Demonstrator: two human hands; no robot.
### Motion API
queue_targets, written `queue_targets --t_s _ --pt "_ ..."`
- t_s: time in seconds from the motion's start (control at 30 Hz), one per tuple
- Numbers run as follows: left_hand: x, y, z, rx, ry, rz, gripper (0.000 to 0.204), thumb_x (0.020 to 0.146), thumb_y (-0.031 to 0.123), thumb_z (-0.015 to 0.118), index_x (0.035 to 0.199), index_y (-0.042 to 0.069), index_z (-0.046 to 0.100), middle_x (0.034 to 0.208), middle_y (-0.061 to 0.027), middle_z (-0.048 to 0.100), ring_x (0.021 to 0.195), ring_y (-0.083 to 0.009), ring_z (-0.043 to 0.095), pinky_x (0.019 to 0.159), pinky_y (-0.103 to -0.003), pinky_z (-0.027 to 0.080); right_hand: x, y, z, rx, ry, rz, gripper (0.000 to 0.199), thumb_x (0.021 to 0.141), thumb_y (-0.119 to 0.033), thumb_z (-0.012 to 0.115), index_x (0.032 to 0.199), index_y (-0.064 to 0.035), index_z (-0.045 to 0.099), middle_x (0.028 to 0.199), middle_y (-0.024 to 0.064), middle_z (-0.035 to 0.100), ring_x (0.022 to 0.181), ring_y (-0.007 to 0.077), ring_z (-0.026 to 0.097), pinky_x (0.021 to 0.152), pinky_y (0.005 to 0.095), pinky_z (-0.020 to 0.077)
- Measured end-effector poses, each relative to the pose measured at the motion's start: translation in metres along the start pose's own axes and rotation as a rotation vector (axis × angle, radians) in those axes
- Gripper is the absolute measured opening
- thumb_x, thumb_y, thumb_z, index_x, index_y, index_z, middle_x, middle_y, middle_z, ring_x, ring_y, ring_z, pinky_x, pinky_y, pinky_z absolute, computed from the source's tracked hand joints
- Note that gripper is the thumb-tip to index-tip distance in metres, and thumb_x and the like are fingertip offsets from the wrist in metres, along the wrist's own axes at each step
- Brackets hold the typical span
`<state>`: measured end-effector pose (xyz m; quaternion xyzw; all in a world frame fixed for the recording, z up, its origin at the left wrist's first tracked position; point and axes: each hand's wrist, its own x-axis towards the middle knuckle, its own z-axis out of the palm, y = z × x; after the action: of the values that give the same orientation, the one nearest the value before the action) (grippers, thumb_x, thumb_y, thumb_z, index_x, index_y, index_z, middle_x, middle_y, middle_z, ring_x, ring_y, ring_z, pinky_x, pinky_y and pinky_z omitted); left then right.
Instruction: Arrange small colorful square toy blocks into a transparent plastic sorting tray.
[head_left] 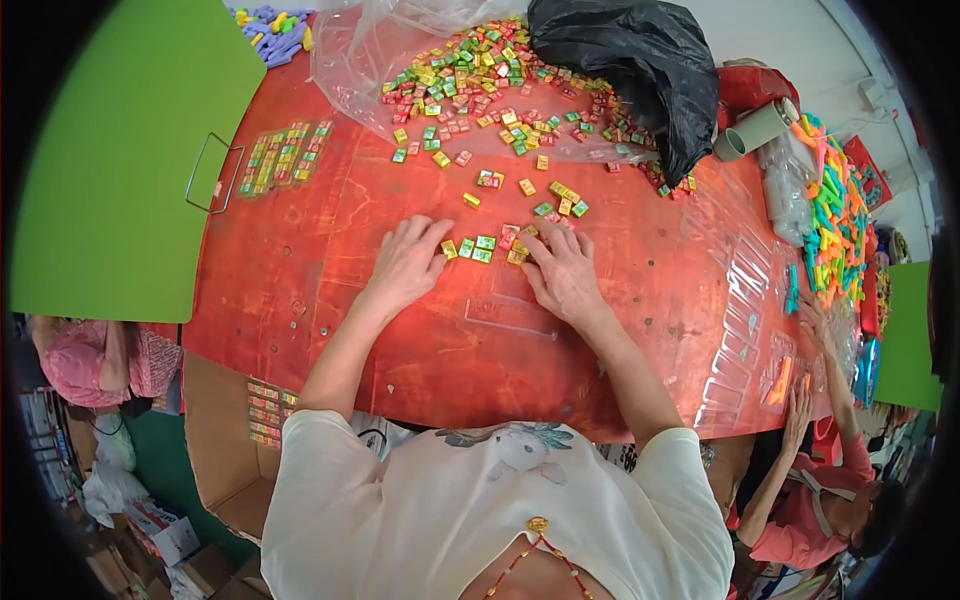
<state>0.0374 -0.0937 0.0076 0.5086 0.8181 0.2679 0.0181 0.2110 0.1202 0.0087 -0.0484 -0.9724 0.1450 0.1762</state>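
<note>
Spreading wide under the person's forearms, a scuffed red tabletop (650, 260) shows marks and small spots. On it, between the two hands, lies a short row of small, colourful packs (484, 248). The left hand (405, 268) has its fingers apart just beside the row's left end; the right hand (565, 280) curls over the other end, and whether it pinches a pack cannot be told. Nearer the body lies a clear tray (510, 318). Across the far side, a loose heap (465, 75) of similar packs spills from clear plastic beside a black bag (640, 70). A green panel (110, 130) stands at left, above a cardboard box (218, 440) and green floor (160, 460). At right, bright plastic pieces (835, 220) pile up near a co-worker in pink (800, 520).
</note>
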Motion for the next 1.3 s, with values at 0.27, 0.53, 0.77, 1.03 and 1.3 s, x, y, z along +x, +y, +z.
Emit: queue_targets --t_s 0.27,0.53,0.77,1.03,1.3 --pt "-0.002 0.009 -0.002 0.247 -0.111 -0.091 0.035 0.084 0.023 0.072 0.116 0.012 0.064 0.105 -0.0100 0.057 0.104 -0.0274 0.056 0.084 -0.044 0.040 -0.014 -0.051 0.016 -0.083 -0.005 -0.099 0.024 0.083 -0.021 0.071 0.104 -0.0094 0.067 0.107 0.0080 0.058 0.102 0.0266 0.056 0.100 0.0470 0.0373" --pt "-0.005 0.020 0.008 0.288 -0.025 -0.070 0.031 0.082 0.024 0.073 0.110 0.012 0.065 0.102 -0.0095 0.055 0.101 -0.0277 0.055 0.082 -0.045 0.038 -0.001 -0.044 0.008 -0.193 0.076 0.019 0.020 0.083 -0.021 0.071 0.098 -0.0093 0.066 0.103 0.0084 0.059 0.096 0.0265 0.057 0.090 0.0454 0.0404" --pt "-0.031 0.035 0.013 0.202 -0.028 -0.024 0.032 0.083 0.020 0.073 0.114 0.013 0.066 0.102 -0.0076 0.055 0.100 -0.0258 0.054 0.085 -0.042 0.037 -0.013 -0.031 0.014 -0.196 0.071 0.025 0.018 0.083 -0.021 0.072 0.096 -0.0089 0.067 0.098 0.0083 0.058 0.094 0.0261 0.058 0.088 0.0438 0.0412" --pt "-0.037 0.045 0.019 0.171 0.000 0.005 0.035 0.080 0.020 0.075 0.113 0.011 0.066 0.102 -0.0083 0.053 0.100 -0.0257 0.052 0.083 -0.043 0.036 -0.006 -0.060 0.022 -0.071 0.073 -0.071 0.019 0.084 -0.026 0.070 0.090 -0.0081 0.065 0.092 0.0097 0.056 0.093 0.0276 0.057 0.092 0.0460 0.0400" --pt "-0.034 0.047 0.014 0.146 -0.001 -0.044 0.037 0.079 0.020 0.076 0.114 0.012 0.066 0.103 -0.0072 0.055 0.100 -0.0256 0.054 0.086 -0.042 0.037 0.012 -0.044 0.020 -0.137 0.014 -0.052 0.025 0.083 -0.016 0.069 0.107 -0.0093 0.069 0.103 0.0087 0.060 0.100 0.0263 0.058 0.098 0.0475 0.0396"
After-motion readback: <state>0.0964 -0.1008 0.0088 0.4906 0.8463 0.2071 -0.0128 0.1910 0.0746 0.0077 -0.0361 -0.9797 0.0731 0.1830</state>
